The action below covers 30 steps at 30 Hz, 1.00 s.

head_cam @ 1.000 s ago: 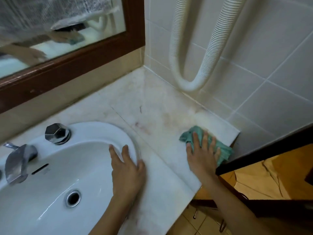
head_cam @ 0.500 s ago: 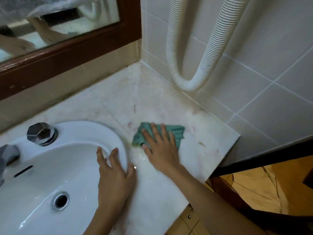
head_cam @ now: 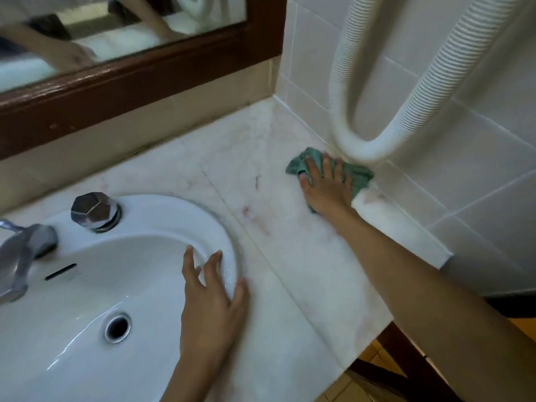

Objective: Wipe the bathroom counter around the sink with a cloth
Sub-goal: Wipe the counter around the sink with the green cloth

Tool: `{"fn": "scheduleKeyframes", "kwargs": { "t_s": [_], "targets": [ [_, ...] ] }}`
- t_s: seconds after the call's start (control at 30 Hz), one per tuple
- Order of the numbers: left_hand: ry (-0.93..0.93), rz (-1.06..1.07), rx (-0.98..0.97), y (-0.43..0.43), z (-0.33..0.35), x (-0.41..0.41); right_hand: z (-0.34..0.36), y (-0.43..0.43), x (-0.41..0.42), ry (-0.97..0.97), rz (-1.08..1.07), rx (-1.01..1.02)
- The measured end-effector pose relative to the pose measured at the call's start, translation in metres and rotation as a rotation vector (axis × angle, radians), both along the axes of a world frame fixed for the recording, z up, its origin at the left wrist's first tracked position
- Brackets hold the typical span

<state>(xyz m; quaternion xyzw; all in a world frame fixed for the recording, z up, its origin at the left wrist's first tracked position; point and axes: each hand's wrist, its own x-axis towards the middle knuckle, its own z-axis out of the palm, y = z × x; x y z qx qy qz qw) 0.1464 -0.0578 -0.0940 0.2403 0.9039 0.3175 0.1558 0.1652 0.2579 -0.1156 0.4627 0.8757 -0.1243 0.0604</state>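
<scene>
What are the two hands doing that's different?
The right hand presses flat on the green cloth beside the tiled wall, under the white hose; the left hand holds nothing. The right is stretched far out on the counter; the left rests near, on the sink's rim. Both lie palm down.

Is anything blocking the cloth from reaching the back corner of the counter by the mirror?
Nothing lies on the counter between the green cloth under the right hand and that corner. The white hose loops down at the wall beside the cloth.
</scene>
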Motion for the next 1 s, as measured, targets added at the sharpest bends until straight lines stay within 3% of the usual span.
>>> {"fn": "scheduleKeyframes", "kwargs": {
  "t_s": [0.3, 0.5, 0.73, 0.83, 1.0],
  "targets": [
    [0.047, -0.008, -0.031, 0.001, -0.001, 0.0, 0.002, 0.003, -0.133, 0.009, 0.308, -0.022],
    [0.034, -0.015, -0.006, 0.001, 0.003, 0.001, 0.006, -0.077, -0.086, 0.049, 0.615, -0.032],
    [0.009, -0.016, 0.014, 0.0, 0.004, 0.001, -0.006, -0.155, 0.058, 0.125, 0.564, 0.062],
    [0.007, -0.015, 0.018, 0.0, 0.004, 0.001, -0.007, -0.127, 0.061, 0.114, 0.577, 0.074],
    [0.015, -0.019, 0.031, 0.0, 0.003, 0.001, -0.009, -0.04, 0.007, 0.028, 0.306, 0.086]
  ]
}}
